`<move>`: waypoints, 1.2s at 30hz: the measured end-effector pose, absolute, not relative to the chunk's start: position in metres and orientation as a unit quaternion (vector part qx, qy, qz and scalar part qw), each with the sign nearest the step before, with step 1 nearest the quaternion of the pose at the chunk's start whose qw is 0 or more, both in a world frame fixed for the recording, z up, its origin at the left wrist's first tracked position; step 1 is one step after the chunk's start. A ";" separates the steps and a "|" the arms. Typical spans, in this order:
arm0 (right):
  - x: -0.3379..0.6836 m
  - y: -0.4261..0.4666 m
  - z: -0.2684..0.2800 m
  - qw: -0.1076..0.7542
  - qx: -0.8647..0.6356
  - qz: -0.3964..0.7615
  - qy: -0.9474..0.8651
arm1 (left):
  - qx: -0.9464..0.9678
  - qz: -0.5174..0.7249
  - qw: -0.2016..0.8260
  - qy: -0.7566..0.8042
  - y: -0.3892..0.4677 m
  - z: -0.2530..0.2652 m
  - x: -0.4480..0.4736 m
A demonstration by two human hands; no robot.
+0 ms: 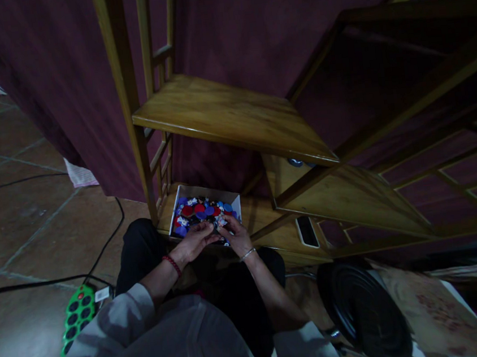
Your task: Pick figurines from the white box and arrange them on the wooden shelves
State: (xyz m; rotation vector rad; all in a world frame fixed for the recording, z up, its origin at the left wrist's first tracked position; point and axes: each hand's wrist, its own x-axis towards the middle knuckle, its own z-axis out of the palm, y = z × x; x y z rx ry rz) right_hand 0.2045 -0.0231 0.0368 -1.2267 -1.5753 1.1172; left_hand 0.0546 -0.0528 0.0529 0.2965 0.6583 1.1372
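Note:
My left hand [198, 242], with a red bead bracelet at its wrist, reaches over the near edge of a shallow white box [236, 202]. My right hand [237, 239], wearing a pale bracelet, comes in from the other side. Their fingertips meet in a pinch around a small white-and-dark piece [221, 222], too small and dim to name. Inside the box lie many small red, blue, purple, white and black pieces, among them round red discs [199, 208]. My hands hide the box's near right corner.
The box rests on the low board of a wooden shelf [232, 116]. A phone [307, 232] lies to its right. A black round seat [363, 310] stands at the lower right. On the tiled floor, left, are a green power strip [79, 314] and black cables [32, 283].

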 end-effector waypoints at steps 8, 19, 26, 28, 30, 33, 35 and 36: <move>0.199 -0.027 0.049 0.417 -0.502 0.427 -0.626 | 0.162 0.539 0.771 0.298 -0.053 0.050 0.054; 0.195 -0.030 0.052 0.424 -0.535 0.401 -0.611 | 0.227 0.556 0.740 0.303 -0.052 0.053 0.056; 0.193 -0.032 0.052 0.432 -0.551 0.415 -0.581 | 0.262 0.549 0.718 0.337 -0.050 0.052 0.055; 0.193 -0.032 0.051 0.431 -0.553 0.418 -0.578 | 0.266 0.548 0.716 0.339 -0.050 0.052 0.055; 0.194 -0.032 0.051 0.432 -0.555 0.419 -0.575 | 0.271 0.548 0.716 0.336 -0.050 0.053 0.055; 0.194 -0.031 0.052 0.432 -0.556 0.418 -0.574 | 0.281 0.547 0.711 0.342 -0.050 0.054 0.055; 0.194 -0.031 0.053 0.433 -0.551 0.417 -0.579 | 0.279 0.547 0.708 0.349 -0.050 0.054 0.055; 0.194 -0.031 0.053 0.435 -0.548 0.415 -0.582 | 0.276 0.547 0.708 0.351 -0.050 0.054 0.055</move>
